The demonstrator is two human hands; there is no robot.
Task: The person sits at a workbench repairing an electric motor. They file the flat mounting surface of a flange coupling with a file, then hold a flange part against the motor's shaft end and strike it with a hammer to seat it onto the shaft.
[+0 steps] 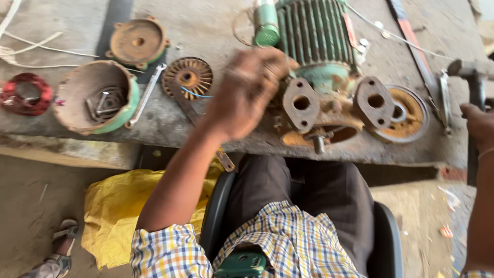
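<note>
My left hand [247, 92] rests blurred on the rusty green ribbed motor pump [321, 77] at the counter [206, 31] edge, fingers' grip unclear; my right hand [478, 126] grips a dark hammer handle [476, 92] off the counter's right end.

Left of the pump motor [319, 56], a fan disc [188, 76], wrench [146, 94] and green-rimmed housing [98, 97] crowd the tabletop [206, 25]; bare room lies behind them.

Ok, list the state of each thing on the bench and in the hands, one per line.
Left hand: blurred, on the pump, grip unclear.
Right hand: closed on the hammer.
Hammer: held upright at the bench's right end.
Pump: rusty, lying at the bench edge.
Housing: open, bolts inside.
Cover: lying flat.
Wrench: lying loose.
</note>
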